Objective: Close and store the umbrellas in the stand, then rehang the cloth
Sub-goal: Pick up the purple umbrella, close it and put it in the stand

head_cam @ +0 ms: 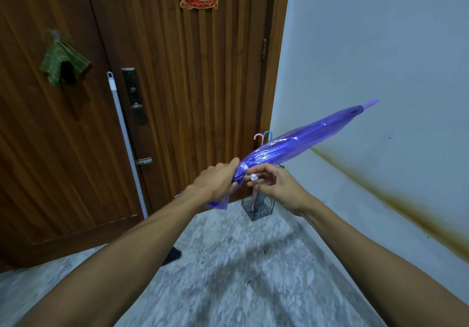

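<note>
A purple umbrella (299, 140) of glossy, see-through plastic is held folded in front of the wooden door (177, 73), slanting from the lower left up to the right, its pale purple tip (371, 103) pointing toward the white wall (380, 47). The canopy is gathered into tight pleats that catch the light, and a loose purple flap hangs out below the left hand (215, 182). The left grip is clenched around the bunched lower end of the canopy. A white snap button (245, 167) is seen on the canopy just beside that hand. The right hand (276, 187) is placed just under the umbrella, its fingers pinching the small white end of the strap (253, 177), close to the button but not joined to it. Below the hands, a black wire stand (258, 206) is set on the speckled floor (241, 263) in the corner, with a pink handle (258, 137) and a blue handle (267, 135) rising from it. A green cloth (63, 64) is hung on the door at the upper left.
</note>
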